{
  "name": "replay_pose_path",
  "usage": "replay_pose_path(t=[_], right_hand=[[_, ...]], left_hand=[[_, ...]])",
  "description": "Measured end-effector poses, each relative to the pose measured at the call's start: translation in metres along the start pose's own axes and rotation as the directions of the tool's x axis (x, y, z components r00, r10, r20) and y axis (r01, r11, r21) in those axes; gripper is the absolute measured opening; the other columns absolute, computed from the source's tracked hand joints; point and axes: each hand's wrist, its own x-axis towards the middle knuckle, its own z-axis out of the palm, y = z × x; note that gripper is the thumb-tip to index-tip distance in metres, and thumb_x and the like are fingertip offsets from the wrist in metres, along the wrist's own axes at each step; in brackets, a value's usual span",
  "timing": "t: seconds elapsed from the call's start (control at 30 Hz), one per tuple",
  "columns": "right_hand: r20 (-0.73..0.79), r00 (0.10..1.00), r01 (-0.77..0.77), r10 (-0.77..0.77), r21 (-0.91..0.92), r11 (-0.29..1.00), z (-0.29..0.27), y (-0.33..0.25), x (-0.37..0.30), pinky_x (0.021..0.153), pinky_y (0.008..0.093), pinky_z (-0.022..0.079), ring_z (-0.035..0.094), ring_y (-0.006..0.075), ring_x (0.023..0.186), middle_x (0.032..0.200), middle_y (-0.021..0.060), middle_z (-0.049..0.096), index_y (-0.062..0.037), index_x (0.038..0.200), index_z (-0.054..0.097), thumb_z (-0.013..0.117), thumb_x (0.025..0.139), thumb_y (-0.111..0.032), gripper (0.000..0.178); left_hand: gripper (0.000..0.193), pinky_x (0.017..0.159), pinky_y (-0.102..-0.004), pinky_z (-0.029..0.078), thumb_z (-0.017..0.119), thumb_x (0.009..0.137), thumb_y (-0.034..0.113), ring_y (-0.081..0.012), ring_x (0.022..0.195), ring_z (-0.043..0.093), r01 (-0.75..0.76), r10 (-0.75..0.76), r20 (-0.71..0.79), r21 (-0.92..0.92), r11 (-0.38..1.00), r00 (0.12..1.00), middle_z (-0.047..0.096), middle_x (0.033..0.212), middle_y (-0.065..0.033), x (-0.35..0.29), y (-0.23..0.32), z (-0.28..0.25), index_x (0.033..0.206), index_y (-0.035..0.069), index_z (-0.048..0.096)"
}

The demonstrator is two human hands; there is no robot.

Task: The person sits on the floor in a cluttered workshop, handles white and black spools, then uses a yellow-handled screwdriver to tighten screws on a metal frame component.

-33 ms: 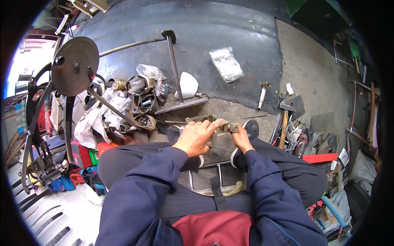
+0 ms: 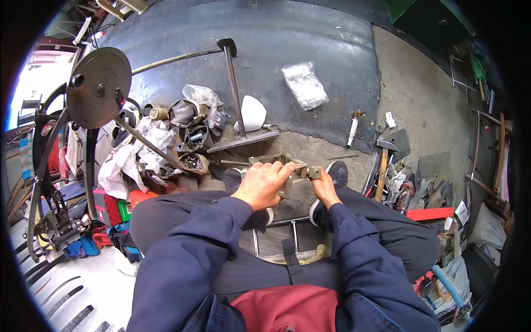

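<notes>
- We gripped a brass fitting [image 2: 276, 161] with both hands, low over the concrete floor [image 2: 431, 94] between our shoes.
- Our left hand [image 2: 264, 183] was closed over its middle; our right hand [image 2: 323, 187] pinched its right end [image 2: 313, 172].
- A steel stand [image 2: 235, 94] stood just beyond, beside a white cap [image 2: 251, 113] and cut cans [image 2: 191, 138].
- A hammer [image 2: 384, 160] lay to our right.

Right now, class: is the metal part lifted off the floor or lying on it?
Lifted: both hands, left hand and right hand, hold the metal part above the floor.
</notes>
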Motion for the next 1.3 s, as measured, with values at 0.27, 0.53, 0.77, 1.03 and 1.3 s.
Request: replay_pose_path(t=[0.27,0.53,0.77,1.03,1.3], right_hand=[[0.044,0.968,-0.249,0.246,0.228,0.941,0.014,0.002,-0.026,0.089,0.0366,0.050,0.065,0.0243,0.100,0.105,0.0115,0.070,-0.0013,0.120,0.065,0.061,0.102,-0.021,0.026],[-0.012,0.927,-0.273,0.374,0.661,0.699,-0.008,-0.086,-0.092,0.054,0.0294,0.059,0.056,0.0078,0.068,0.101,0.0082,0.062,-0.0019,0.148,0.044,0.056,0.103,-0.001,0.047],[-0.267,0.824,0.456,-0.500,-0.214,0.864,-0.029,-0.124,-0.062,0.060,0.0356,0.053,0.069,0.0214,0.070,0.084,0.0110,0.070,-0.0030,0.116,0.067,0.066,0.105,-0.015,0.016],[-0.185,0.939,0.157,-0.289,-0.517,0.841,-0.057,-0.113,0.059,0.070,0.0586,0.050,0.068,0.0503,0.083,0.083,0.0249,0.072,-0.0059,0.091,0.067,0.051,0.109,-0.050,0.050],[0.314,0.877,-0.394,0.363,0.037,0.918,-0.030,0.017,0.092,0.048,0.0351,0.043,0.056,0.0167,0.054,0.074,0.0055,0.065,-0.0053,0.092,0.073,0.056,0.108,-0.039,0.041]], left_hand=[[0.052,0.074,-0.0444,0.053,0.075,0.069,0.010,-0.0295,0.086,0.071,-0.058,0.062,-0.095,0.050,0.997,0.994,0.065,0.093,-0.0081,0.005,-0.006,0.018,0.119,0.012,0.060],[0.054,0.074,-0.0461,0.053,0.076,0.070,0.012,-0.0293,0.087,0.072,0.015,-0.011,-0.087,0.051,0.999,0.996,0.066,0.096,-0.0081,0.002,-0.004,0.019,0.121,0.012,0.061],[0.048,0.073,-0.0422,0.054,0.075,0.065,0.006,-0.0283,0.084,0.071,0.018,-0.031,-0.249,-0.052,0.998,0.968,0.065,0.089,-0.0064,-0.003,-0.014,0.017,0.111,0.010,0.060],[0.040,0.072,-0.0409,0.052,0.073,0.070,0.010,-0.0262,0.084,0.071,-0.040,0.032,-0.224,-0.031,0.999,0.974,0.066,0.089,-0.0039,0.003,-0.009,0.021,0.108,0.012,0.061],[0.043,0.076,-0.0430,0.053,0.077,0.067,0.010,-0.0292,0.085,0.071,-0.031,0.020,-0.214,-0.053,0.998,0.977,0.065,0.092,-0.0073,-0.001,-0.009,0.017,0.107,0.011,0.059]])
